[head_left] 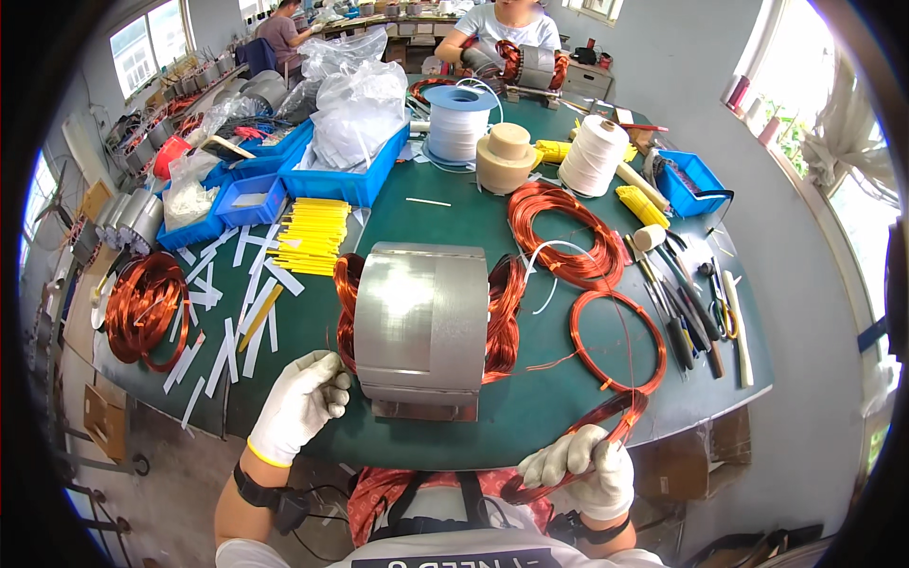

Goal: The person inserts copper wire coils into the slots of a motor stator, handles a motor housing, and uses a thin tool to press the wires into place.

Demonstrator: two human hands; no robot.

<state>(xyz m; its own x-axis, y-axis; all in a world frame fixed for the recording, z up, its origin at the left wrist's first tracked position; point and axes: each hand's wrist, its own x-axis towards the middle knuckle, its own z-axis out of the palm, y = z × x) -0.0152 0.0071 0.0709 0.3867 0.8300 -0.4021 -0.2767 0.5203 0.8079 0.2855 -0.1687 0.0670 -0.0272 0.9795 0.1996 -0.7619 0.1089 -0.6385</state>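
Observation:
A steel motor stator core (407, 322) lies on its side before me, with copper windings (504, 317) bulging from both ends. My left hand (305, 396), in a white glove, is beside the left-end windings with its fingers curled closed; what they pinch, if anything, is hidden. Gloved as well, my right hand (582, 466) is closed round a bundle of copper wire (611, 412) at the table's front edge. From that bundle, wire runs up by a round copper coil (617, 341) lying flat. A thin wire links the stator's right end with that coil.
Left of the stator lie white paper strips (227, 350), yellow sleeves (312, 232) and a copper coil (147, 308). Blue bins (350, 175), a spool (456, 133) and a thread cone (595, 156) stand behind. Hand tools (686, 308) lie right. A person (511, 28) works opposite.

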